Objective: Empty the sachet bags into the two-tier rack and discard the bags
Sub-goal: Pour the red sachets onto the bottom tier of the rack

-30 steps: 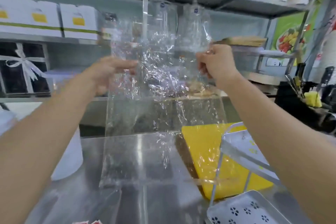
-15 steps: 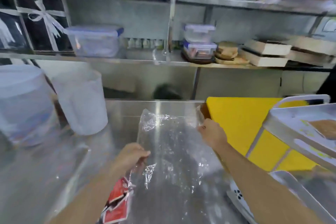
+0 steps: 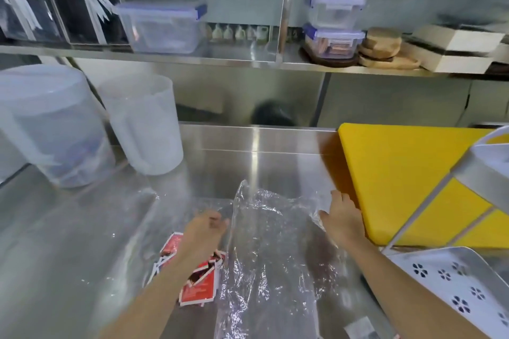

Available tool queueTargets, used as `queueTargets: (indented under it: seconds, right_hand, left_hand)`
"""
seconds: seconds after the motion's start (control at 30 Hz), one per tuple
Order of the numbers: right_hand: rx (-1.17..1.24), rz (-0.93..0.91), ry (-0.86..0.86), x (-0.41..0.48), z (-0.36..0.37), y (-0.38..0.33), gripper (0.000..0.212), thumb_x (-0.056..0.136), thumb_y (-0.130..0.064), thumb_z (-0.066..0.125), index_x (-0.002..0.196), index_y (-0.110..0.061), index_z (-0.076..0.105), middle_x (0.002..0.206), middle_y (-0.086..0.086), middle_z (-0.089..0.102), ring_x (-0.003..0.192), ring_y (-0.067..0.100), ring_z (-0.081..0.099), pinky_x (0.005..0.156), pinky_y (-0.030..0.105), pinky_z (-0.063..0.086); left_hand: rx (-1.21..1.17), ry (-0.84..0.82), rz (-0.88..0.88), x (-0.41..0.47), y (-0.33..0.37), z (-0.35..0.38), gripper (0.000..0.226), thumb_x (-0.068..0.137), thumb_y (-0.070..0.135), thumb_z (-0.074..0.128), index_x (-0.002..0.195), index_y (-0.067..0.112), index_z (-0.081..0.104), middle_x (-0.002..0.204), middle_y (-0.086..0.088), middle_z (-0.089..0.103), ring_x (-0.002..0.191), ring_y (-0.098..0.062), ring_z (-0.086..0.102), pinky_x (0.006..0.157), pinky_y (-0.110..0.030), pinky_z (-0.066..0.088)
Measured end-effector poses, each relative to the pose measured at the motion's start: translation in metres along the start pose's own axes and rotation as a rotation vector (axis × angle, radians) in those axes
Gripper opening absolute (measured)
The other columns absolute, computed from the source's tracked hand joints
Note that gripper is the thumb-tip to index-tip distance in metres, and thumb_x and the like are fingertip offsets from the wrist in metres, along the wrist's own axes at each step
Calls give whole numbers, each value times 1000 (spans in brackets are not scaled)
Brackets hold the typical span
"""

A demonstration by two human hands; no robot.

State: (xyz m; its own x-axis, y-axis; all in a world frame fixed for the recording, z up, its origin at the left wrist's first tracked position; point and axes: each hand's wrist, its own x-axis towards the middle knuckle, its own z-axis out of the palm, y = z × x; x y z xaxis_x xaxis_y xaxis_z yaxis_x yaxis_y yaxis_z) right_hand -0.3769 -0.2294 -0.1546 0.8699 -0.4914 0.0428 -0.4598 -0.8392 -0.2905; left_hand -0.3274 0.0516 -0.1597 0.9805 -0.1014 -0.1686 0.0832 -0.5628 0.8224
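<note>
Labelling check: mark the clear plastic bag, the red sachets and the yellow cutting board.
clear plastic bag [image 3: 271,250], head view, crinkled middle of the film.
red sachets [image 3: 199,287], head view, face of the nearest packet.
yellow cutting board [image 3: 399,170], head view, bare top surface.

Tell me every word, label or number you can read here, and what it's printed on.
No text here can be read.
Red sachets: white print, too blurred to read.
Clear bag: a pale label near its bottom edge, too blurred to read.
Small bottles on the shelf: too small to show any label.
White rack: only flower-shaped cutouts, no writing.
Lidded tubs, jugs, yellow board: no print visible.
</note>
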Motion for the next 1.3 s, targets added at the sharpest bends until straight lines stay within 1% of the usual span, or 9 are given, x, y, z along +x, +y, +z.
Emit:
queueTargets:
  seconds: [0.1,0.27,0.4,0.5,0.83,0.97,1.17,1.23,1.3]
  right_hand:
    - [164,-118,4,-8,-5,-25,32,87,-17,54,117,-5,51,117,17,58,107,35,54,87,40,44]
    - [411,-385,-283,-52,2,-89,24,88,-20,55,111,-15,61,105,7,70,97,24,63,85,30,48]
    - [151,-806,-448,-87,27,-137,42,89,-41,50,128,-28,49,129,0,58,120,17,49,104,37,30]
    - [-85,-934,-470,-100,37,-150,37,90,-44,46,123,-26,52,125,0,61,117,17,51,101,37,22]
    - [144,-302,-552,-88,66,-134,21,91,-30,48,93,-10,57,102,13,66,92,30,61,79,35,48]
    - [445,-22,-624,-91,64,-137,22,88,-32,55,86,-10,52,83,12,64,62,22,64,47,27,52]
    - [781,264,-730,-105,60,-153,38,83,-37,63,98,-3,53,93,20,67,67,26,64,56,31,54]
    - [829,317,-742,-110,63,-158,42,83,-36,64,105,-2,51,96,20,68,72,28,65,60,32,54]
    - [822,331,-728,-112,66,-161,39,83,-34,64,104,-4,49,91,16,68,71,25,65,59,32,52]
  left_hand:
    - [153,219,35,1,-17,-33,15,85,18,61,96,9,63,104,-16,67,91,-29,61,82,-35,47]
    - [450,348,-169,-17,-61,-78,45,84,28,58,124,7,49,130,-22,49,122,-39,42,103,-49,31]
    - [463,327,-299,-42,-87,-90,58,85,35,54,133,6,38,137,-23,40,129,-38,34,107,-47,24]
    - [495,336,-341,-55,-103,-99,60,85,38,54,132,4,37,138,-24,40,131,-37,33,108,-47,24]
    - [687,263,-300,-71,-134,-106,47,91,45,41,125,12,46,136,-10,49,129,-30,39,106,-43,28]
    - [637,240,-352,-62,-141,-112,52,92,50,37,125,12,48,140,-9,43,136,-28,30,110,-44,23]
    - [109,645,-558,-51,-137,-115,71,83,28,64,137,-1,29,152,-24,10,139,-38,13,112,-42,16]
    - [-123,715,-576,-47,-138,-117,75,83,25,65,139,-5,24,151,-24,14,139,-35,17,114,-39,17]
    - [-569,719,-600,-40,-132,-116,61,82,21,66,127,-2,33,143,-24,34,127,-39,42,107,-47,38]
